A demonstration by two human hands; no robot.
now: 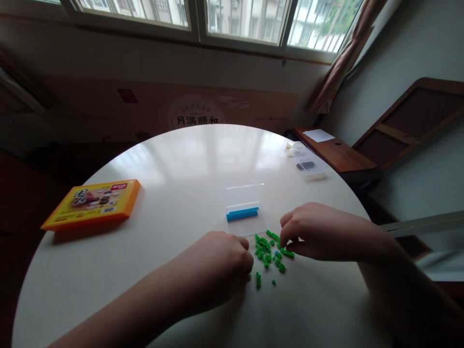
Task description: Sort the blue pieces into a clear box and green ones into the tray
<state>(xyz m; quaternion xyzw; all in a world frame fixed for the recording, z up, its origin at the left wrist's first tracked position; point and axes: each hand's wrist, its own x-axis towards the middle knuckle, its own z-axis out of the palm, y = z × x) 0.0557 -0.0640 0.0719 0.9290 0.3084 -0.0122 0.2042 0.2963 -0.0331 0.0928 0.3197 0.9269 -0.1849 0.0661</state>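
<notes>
A scatter of several tiny green bricks (267, 253) lies on the round white table (181, 164) between my hands. My left hand (221, 258) rests curled on the table just left of the pile, fingers folded under; what they hold is hidden. My right hand (311, 227) hovers at the pile's right edge, fingertips pinched down onto a green brick (287, 252). Just beyond the pile sits an open clear plastic case (243, 209) with a row of blue bricks (242, 213) inside.
An orange flat box (93, 203) lies at the table's left. Another small clear case (308, 164) with dark pieces sits at the far right edge. A wooden side desk (337, 150) with a paper stands beyond, under the window.
</notes>
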